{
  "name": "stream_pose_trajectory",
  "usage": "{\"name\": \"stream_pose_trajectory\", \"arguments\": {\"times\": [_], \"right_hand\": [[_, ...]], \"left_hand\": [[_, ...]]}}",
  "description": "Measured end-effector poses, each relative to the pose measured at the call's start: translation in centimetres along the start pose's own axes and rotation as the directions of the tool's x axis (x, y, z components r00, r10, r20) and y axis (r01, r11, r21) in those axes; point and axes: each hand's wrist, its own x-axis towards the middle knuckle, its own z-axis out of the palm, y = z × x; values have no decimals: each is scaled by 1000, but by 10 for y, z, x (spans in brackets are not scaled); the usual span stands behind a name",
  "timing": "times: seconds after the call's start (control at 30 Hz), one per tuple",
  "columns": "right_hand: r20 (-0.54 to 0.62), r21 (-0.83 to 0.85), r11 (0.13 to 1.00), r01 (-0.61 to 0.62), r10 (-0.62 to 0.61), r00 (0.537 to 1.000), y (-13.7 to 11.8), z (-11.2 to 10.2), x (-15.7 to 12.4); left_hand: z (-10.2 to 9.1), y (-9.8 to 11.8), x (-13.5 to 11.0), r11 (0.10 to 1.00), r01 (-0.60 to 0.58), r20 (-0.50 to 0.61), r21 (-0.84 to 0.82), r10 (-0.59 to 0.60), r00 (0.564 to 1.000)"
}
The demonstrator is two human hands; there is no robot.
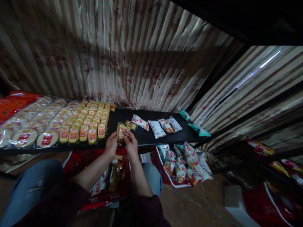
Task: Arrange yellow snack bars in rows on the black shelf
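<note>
Between my two hands, above the front edge of the black shelf [142, 139], is a small wrapped cake [121, 131] in clear film. My left hand [111, 143] grips its left side and my right hand [131, 142] pinches its right side. Another wrapped cake [130, 125] lies on the shelf just behind it. To the left stand rows of yellow wrapped cakes [84, 132] with red and white labels. Below my forearms sits a red basket [78, 157] holding more wrapped packets, partly hidden by my arms.
Round white wrapped cakes [47, 138] fill the shelf's left part, beside orange packages [14, 105]. Several snack bags [157, 129] and green packets [199, 130] lie to the right. A second red basket [158, 167] of snack bags stands below. A corrugated wall [118, 56] rises behind.
</note>
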Motion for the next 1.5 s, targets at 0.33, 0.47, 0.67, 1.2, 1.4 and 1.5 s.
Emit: {"name": "stream_pose_trajectory", "arguments": {"times": [0.33, 0.47, 0.67, 1.2, 1.4, 1.5], "right_hand": [[-18, 50, 999, -7, 8, 1000, -16, 5, -7], [-14, 59, 998, -37, 38, 999, -18, 7, -9], [23, 66, 998, 16, -18, 1000, -20, 5, -9], [25, 11, 999, 33, -33, 999, -10, 7, 2], [34, -132, 991, 12, -7, 999, -10, 6, 2], [46, -186, 982, 13, -4, 999, -10, 6, 2]], "left_hand": [[1, 5, 2, 945, 264, 37, -194, -262, 964], [-2, 8, 4, 928, 311, 68, -204, -304, 950], [-3, 10, 6, 939, 287, 71, -191, -278, 958], [8, 8, 5, 994, -32, -33, 105, 36, 999], [5, -1, 7, 953, -153, -41, 261, 169, 985], [0, -8, 12, 901, -249, -1, 355, 266, 964]]}}
